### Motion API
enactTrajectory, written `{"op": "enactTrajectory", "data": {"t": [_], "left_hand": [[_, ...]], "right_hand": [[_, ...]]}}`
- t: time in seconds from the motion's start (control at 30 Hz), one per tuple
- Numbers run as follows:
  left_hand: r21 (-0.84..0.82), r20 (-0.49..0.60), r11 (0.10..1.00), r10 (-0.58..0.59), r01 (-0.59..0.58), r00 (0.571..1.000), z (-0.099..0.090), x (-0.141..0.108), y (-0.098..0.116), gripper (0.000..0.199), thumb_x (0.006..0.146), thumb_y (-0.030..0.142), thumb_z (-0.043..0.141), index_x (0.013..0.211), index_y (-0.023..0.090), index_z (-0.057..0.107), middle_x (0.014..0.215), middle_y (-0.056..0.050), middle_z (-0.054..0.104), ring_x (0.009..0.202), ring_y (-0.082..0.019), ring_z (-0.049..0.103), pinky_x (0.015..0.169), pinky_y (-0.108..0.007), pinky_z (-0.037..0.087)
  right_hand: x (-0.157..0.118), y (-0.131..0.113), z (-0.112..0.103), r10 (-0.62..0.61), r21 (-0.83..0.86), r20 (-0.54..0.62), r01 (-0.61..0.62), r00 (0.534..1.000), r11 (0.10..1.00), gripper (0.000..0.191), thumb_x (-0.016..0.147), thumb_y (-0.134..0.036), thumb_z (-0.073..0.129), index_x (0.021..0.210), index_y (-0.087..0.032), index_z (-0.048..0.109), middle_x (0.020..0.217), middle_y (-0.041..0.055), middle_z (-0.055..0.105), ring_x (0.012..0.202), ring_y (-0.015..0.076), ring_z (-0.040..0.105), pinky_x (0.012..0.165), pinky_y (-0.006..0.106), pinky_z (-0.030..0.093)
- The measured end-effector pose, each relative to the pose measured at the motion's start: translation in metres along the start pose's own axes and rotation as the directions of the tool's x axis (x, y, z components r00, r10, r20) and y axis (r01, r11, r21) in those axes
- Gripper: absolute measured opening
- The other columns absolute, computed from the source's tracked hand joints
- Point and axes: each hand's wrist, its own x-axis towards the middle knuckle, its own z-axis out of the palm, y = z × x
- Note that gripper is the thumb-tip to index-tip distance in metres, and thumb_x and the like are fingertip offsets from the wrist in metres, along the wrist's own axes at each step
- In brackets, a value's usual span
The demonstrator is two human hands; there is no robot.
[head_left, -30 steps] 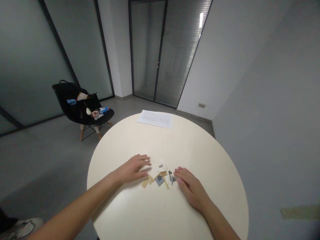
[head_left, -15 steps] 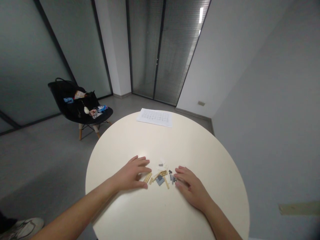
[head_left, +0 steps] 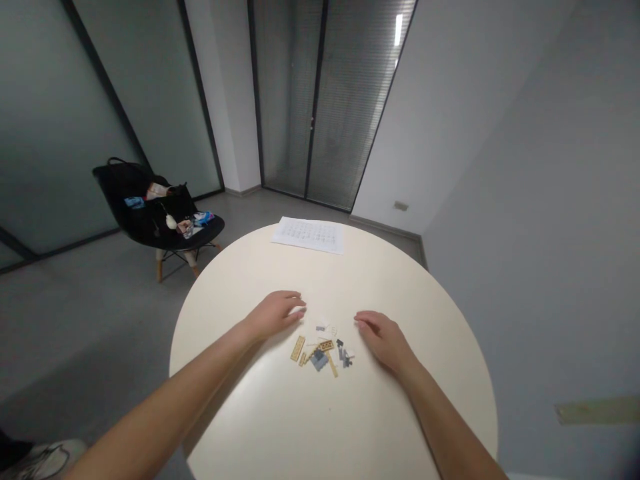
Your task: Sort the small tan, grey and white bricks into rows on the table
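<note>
Between two hands [head_left: 273, 315] [head_left: 384, 340], scattered plastic bricks [head_left: 320, 353]

Loose toy bricks [head_left: 320, 353] block the way between the left hand [head_left: 274, 315] and right hand [head_left: 383, 337].

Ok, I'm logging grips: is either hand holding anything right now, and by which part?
Nothing is held: the left hand and the right hand are empty, one on each side of the small plastic bricks.

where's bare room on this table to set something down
On the round table, the widest free patch lies between the printed sheet and the small plastic bricks. Another lies below the bricks, between the forearms. It's crowded at the bricks, between the left hand and right hand.
</note>
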Motion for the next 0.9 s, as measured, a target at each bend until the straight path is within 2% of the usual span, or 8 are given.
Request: {"op": "enactTrajectory", "data": {"t": [0.07,0.23,0.4,0.57,0.73,0.9], "left_hand": [[0.027,-0.040,1.000,0.007,-0.006,0.999,0.008,0.007,-0.007,0.029,0.094,0.035,0.048,0.109,0.022,0.070,0.122,-0.009,0.065,0.115,-0.023,0.058,0.101,-0.037,0.042],[0.044,-0.106,0.998,0.038,-0.033,0.994,0.018,0.009,-0.008,0.026,0.093,0.032,0.050,0.107,0.024,0.071,0.121,-0.009,0.066,0.114,-0.024,0.057,0.102,-0.041,0.040],[-0.006,-0.023,0.988,0.156,-0.156,0.987,0.019,0.021,0.005,0.026,0.092,0.038,0.054,0.110,0.028,0.070,0.124,-0.006,0.063,0.117,-0.024,0.054,0.105,-0.040,0.037],[-0.017,0.059,0.979,0.204,-0.204,0.977,0.027,0.041,0.002,0.030,0.089,0.044,0.059,0.116,0.034,0.069,0.132,-0.005,0.060,0.123,-0.026,0.052,0.107,-0.043,0.034],[-0.055,0.027,0.982,0.181,-0.179,0.983,0.035,0.046,-0.004,0.023,0.087,0.043,0.063,0.104,0.034,0.074,0.126,-0.003,0.064,0.121,-0.025,0.053,0.108,-0.042,0.034],[-0.113,-0.012,0.979,0.170,-0.170,0.985,0.035,0.045,0.000,0.017,0.086,0.040,0.065,0.094,0.029,0.076,0.116,-0.003,0.068,0.114,-0.022,0.056,0.107,-0.039,0.034]], "right_hand": [[0.003,0.006,0.006,-0.051,-0.052,-0.058,0.048,0.997,0.998,0.026,0.089,-0.031,0.050,0.098,-0.020,0.072,0.108,0.0103,0.071,0.104,0.0246,0.063,0.095,0.046,0.048],[0.001,0.007,0.013,-0.180,-0.178,-0.016,0.174,0.984,0.968,0.023,0.088,-0.026,0.053,0.100,-0.021,0.072,0.115,0.0111,0.068,0.110,0.0259,0.059,0.098,0.047,0.044],[0.002,0.005,0.014,-0.185,-0.231,-0.017,0.176,0.983,0.957,0.023,0.088,-0.026,0.052,0.101,-0.023,0.071,0.114,0.0099,0.068,0.109,0.0254,0.059,0.098,0.047,0.043],[0.003,0.004,0.013,-0.187,-0.234,-0.018,0.178,0.982,0.956,0.023,0.088,-0.026,0.052,0.101,-0.024,0.071,0.113,0.0093,0.068,0.109,0.0252,0.058,0.099,0.047,0.042],[0.003,0.004,0.014,-0.188,-0.256,-0.011,0.179,0.982,0.950,0.022,0.088,-0.026,0.052,0.101,-0.023,0.070,0.114,0.0097,0.067,0.109,0.0253,0.058,0.099,0.046,0.042],[0.004,0.003,0.014,-0.185,-0.238,-0.014,0.177,0.983,0.955,0.023,0.088,-0.026,0.052,0.100,-0.024,0.071,0.113,0.0098,0.067,0.108,0.0253,0.058,0.099,0.047,0.042]]}}
